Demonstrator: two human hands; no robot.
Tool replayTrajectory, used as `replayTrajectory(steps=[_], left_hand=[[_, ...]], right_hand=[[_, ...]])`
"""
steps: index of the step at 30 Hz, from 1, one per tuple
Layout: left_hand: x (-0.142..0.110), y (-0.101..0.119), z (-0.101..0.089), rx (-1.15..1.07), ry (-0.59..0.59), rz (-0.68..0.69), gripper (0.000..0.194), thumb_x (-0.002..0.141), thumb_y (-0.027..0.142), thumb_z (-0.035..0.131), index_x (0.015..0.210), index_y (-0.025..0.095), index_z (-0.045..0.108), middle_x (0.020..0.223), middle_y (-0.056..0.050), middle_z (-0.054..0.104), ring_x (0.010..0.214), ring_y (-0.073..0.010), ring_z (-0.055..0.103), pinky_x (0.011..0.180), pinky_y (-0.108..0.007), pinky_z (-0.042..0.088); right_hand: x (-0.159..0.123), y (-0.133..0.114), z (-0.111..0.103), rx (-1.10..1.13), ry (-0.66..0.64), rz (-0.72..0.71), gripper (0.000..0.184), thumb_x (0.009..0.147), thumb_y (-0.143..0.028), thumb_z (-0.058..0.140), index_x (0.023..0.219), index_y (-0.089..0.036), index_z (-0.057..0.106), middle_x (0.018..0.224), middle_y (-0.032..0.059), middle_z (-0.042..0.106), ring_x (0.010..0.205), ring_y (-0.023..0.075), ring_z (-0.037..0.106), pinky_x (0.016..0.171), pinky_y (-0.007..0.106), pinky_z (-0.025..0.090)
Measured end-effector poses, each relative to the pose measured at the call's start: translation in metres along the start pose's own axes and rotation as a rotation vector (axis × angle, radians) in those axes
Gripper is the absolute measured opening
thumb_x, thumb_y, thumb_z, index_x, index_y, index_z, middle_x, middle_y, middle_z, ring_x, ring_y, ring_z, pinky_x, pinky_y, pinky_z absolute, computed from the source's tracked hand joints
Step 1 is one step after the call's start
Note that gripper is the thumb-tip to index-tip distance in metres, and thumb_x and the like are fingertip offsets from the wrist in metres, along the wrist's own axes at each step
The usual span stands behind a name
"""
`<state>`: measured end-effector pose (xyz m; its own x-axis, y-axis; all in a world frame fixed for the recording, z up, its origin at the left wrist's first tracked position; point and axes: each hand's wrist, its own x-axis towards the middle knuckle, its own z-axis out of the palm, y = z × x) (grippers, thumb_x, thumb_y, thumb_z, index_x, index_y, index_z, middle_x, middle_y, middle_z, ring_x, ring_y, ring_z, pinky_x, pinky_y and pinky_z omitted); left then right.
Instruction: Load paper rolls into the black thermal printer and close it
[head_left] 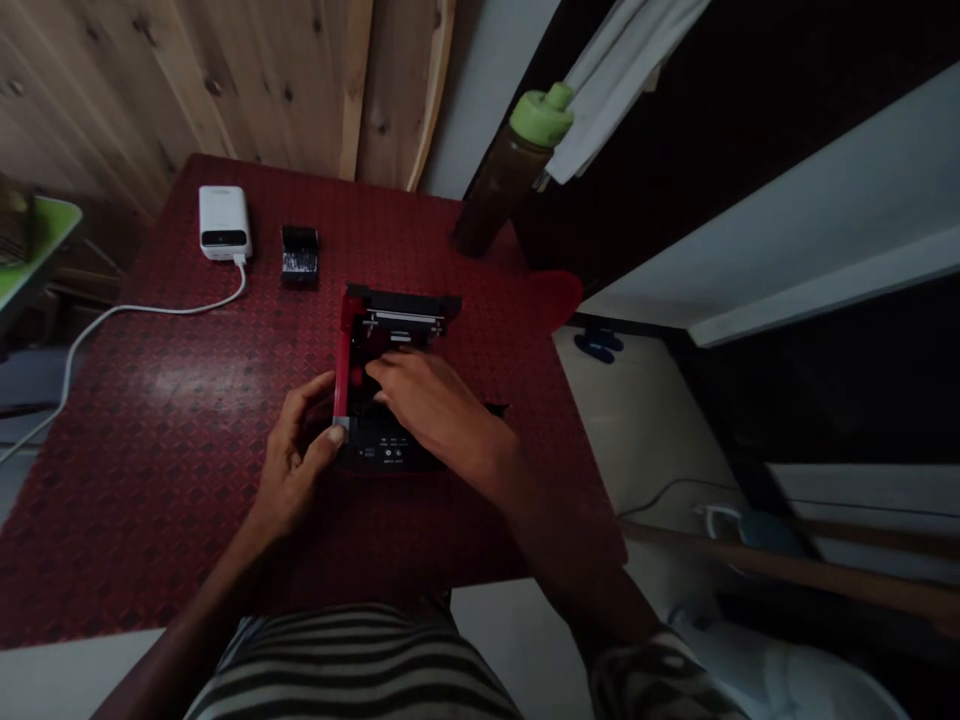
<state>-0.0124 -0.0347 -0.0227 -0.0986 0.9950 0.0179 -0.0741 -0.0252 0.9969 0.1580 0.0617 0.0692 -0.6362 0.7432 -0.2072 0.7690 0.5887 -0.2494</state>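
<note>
A red and black box-like device (386,440) lies on the table with its inside exposed. Small round controls and tiny print show on its near black panel, and a metal bar crosses its far end. My left hand (292,455) grips the near left corner, thumb on top and fingers along the side. Over the open middle of the device, my right hand (427,395) reaches in from the right. Its fingers are bent together and point down inside; whatever they hold or touch is hidden under the hand.
The red patterned table (195,470) carries a white power bank (223,220) with a white cable, a small black item (300,255) and a tall brown bottle (502,180) with a green cap. A red rounded object (559,298) is at the right edge. Dark slippers (598,343) lie on the floor.
</note>
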Motion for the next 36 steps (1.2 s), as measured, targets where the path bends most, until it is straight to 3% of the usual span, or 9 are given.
replayTrajectory(steps=[4,11,17,21,24,26,30,33,36], left_hand=[[0.000,-0.002,0.000,-0.017,0.000,-0.026,0.065,0.100,0.056,0.074,0.153,0.022,0.061,0.155,-0.016,0.067,0.143,-0.0368,0.066,0.122,-0.056,0.051],[-0.001,-0.003,-0.001,-0.012,0.002,-0.065,0.063,0.100,0.054,0.073,0.152,0.022,0.060,0.154,-0.015,0.067,0.140,-0.0368,0.066,0.119,-0.056,0.052],[0.001,-0.001,-0.001,-0.009,-0.007,-0.058,0.061,0.100,0.052,0.072,0.152,0.023,0.059,0.152,-0.015,0.068,0.138,-0.0358,0.068,0.117,-0.056,0.054],[0.001,0.000,-0.002,-0.010,-0.019,-0.075,0.063,0.099,0.055,0.072,0.152,0.023,0.058,0.151,-0.016,0.070,0.137,-0.0364,0.070,0.115,-0.056,0.056],[0.001,0.001,-0.002,-0.008,-0.007,-0.095,0.066,0.098,0.058,0.073,0.152,0.023,0.059,0.154,-0.016,0.069,0.141,-0.0379,0.068,0.117,-0.056,0.055],[0.001,0.002,-0.003,0.001,-0.002,-0.096,0.067,0.097,0.060,0.074,0.152,0.024,0.059,0.154,-0.016,0.070,0.141,-0.0383,0.069,0.116,-0.056,0.055],[0.003,0.003,-0.003,0.029,0.003,-0.084,0.067,0.096,0.061,0.075,0.151,0.024,0.061,0.153,-0.014,0.072,0.138,-0.0380,0.071,0.110,-0.052,0.058],[0.004,0.001,-0.004,0.041,0.018,-0.072,0.066,0.095,0.060,0.076,0.150,0.025,0.064,0.152,-0.013,0.072,0.140,-0.0381,0.068,0.108,-0.049,0.059],[0.004,-0.002,-0.005,0.047,0.033,-0.073,0.065,0.095,0.059,0.077,0.151,0.027,0.066,0.152,-0.011,0.072,0.140,-0.0380,0.068,0.104,-0.046,0.061]], right_hand=[[0.015,-0.002,0.001,-0.085,-0.096,0.024,0.033,0.108,-0.001,0.054,0.132,-0.012,0.074,0.129,0.0170,0.081,0.116,0.0286,0.079,0.097,0.039,0.059],[0.006,-0.004,-0.003,-0.119,-0.005,0.011,0.021,0.107,-0.011,0.066,0.125,-0.014,0.075,0.125,0.0154,0.080,0.113,0.0286,0.078,0.096,0.039,0.060],[-0.030,-0.015,-0.008,-0.161,0.312,0.030,0.016,0.104,-0.008,0.068,0.113,-0.017,0.078,0.112,0.0121,0.082,0.107,0.0296,0.076,0.086,0.041,0.062],[-0.066,0.015,-0.019,0.188,0.588,-0.043,0.014,0.100,-0.018,0.079,0.113,-0.024,0.079,0.108,0.0043,0.083,0.102,0.0239,0.076,0.092,0.039,0.062],[-0.083,0.056,-0.022,0.460,0.699,0.151,0.019,0.093,-0.032,0.085,0.110,-0.028,0.078,0.100,0.0003,0.082,0.085,0.0210,0.073,0.080,0.037,0.060],[-0.083,0.086,-0.017,0.602,0.775,0.308,0.022,0.090,-0.039,0.084,0.107,-0.027,0.076,0.095,0.0007,0.079,0.077,0.0201,0.069,0.070,0.035,0.057],[-0.050,0.132,0.010,0.710,0.939,0.397,0.026,0.081,-0.042,0.081,0.096,-0.027,0.065,0.096,0.0014,0.076,0.087,0.0215,0.070,0.078,0.037,0.058],[-0.019,0.144,0.033,0.711,0.902,0.423,0.026,0.081,-0.041,0.079,0.094,-0.026,0.062,0.094,0.0016,0.075,0.086,0.0220,0.070,0.081,0.038,0.056],[-0.003,0.139,0.049,0.700,0.741,0.389,0.025,0.085,-0.038,0.078,0.097,-0.025,0.061,0.097,0.0037,0.076,0.089,0.0225,0.072,0.084,0.037,0.054]])
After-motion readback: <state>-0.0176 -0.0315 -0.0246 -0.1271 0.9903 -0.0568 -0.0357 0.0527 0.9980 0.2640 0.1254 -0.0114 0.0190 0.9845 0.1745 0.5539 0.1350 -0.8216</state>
